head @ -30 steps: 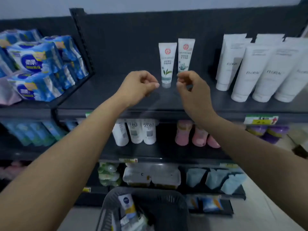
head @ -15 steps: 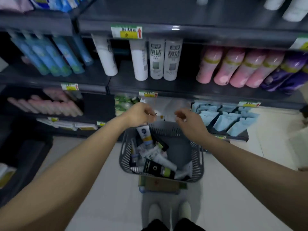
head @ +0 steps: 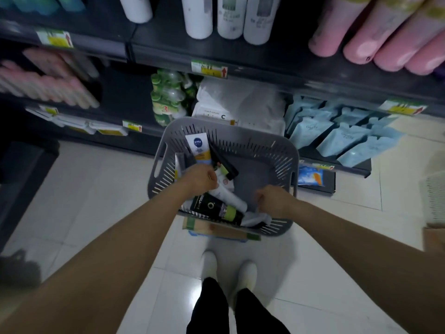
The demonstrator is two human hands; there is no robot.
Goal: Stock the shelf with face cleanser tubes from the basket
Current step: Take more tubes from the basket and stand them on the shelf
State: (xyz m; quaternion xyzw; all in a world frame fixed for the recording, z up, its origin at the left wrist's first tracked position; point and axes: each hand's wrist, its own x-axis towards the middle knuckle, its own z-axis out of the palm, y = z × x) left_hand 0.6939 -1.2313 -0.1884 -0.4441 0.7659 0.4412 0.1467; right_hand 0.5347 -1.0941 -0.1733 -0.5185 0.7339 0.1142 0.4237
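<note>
Tubes point(head: 218, 208) lie jumbled along the left side of the basket point(head: 243, 138), soft squeezable plastic with flat crimped ends and round caps; one is glossy black with a lime-green cap near the basket's front edge, a white one point(head: 228, 195) lies slanted above it, and a white-and-yellow one point(head: 199, 147) leans upright against the back-left wall; the basket is grey moulded plastic, rounded at its corners, its walls cut with narrow slits and an oval handle hole on the left side; it sits on a flat cardboard box point(head: 216, 231) on the pale, shiny tiled floor point(head: 96, 189). The left hand point(head: 198, 180) is down among the tubes at the left side, fingers curled under; whether it grips one I cannot tell. The right hand point(head: 273, 201) is loosely curled at the front-right corner of the basket, touching a crumpled white tube there; its hold cannot be made out. Beyond the basket, dark metal shelves point(head: 240, 54) carry smooth white and pink cylindrical bottles and soft blue pouches.
</note>
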